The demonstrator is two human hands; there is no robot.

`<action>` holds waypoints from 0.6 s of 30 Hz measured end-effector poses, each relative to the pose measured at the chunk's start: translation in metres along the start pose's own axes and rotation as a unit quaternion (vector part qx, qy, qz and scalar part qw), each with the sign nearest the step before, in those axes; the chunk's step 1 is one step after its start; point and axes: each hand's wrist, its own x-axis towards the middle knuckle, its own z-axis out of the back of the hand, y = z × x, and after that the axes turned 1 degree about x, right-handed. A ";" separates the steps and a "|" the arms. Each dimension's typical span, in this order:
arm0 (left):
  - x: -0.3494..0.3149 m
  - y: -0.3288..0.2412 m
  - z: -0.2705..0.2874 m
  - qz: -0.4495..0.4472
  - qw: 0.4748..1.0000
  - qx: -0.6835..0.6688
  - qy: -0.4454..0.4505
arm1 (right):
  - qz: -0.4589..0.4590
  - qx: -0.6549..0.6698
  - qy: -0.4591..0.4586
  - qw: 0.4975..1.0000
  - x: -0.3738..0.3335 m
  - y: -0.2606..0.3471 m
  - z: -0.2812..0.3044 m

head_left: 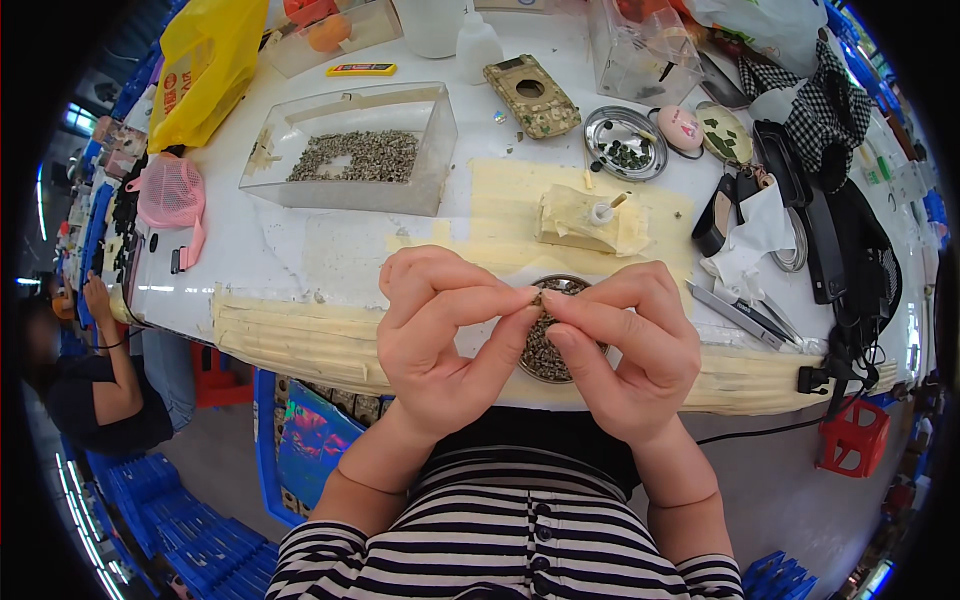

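Observation:
Both my hands meet above a round metal dish (pixel 545 362) filled with small grey-brown pieces, close to the table's near edge. My left hand (pixel 445 335) is closed in a pinch, thumb against forefinger. Opposite it, my right hand (pixel 635 345) pinches too, its fingertips almost touching the left ones. Between the fingertips is something tiny, too small to name. Just beyond the dish stands a block wrapped in cream tape (pixel 585 222), with a small white nozzle-like piece and a short stick on top.
A clear box (pixel 425 190) of similar small pieces stands at left. Farther back are a camouflage-patterned case (pixel 530 95) and a metal plate (pixel 627 142) with dark green bits. Tweezers (pixel 735 315), tissue and a black strap lie at right. Another person (pixel 95 390) sits at far left.

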 end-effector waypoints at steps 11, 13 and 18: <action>0.002 0.002 0.001 0.008 0.997 -0.071 0.039 | -0.176 0.199 0.041 0.963 -0.004 -0.003 0.001; 0.003 0.000 0.001 -0.003 0.998 -0.046 0.035 | -0.198 0.216 0.044 0.955 -0.003 -0.002 0.002; 0.002 -0.003 -0.001 -0.020 1.000 0.019 0.011 | -0.073 0.084 -0.005 0.994 -0.003 0.001 0.002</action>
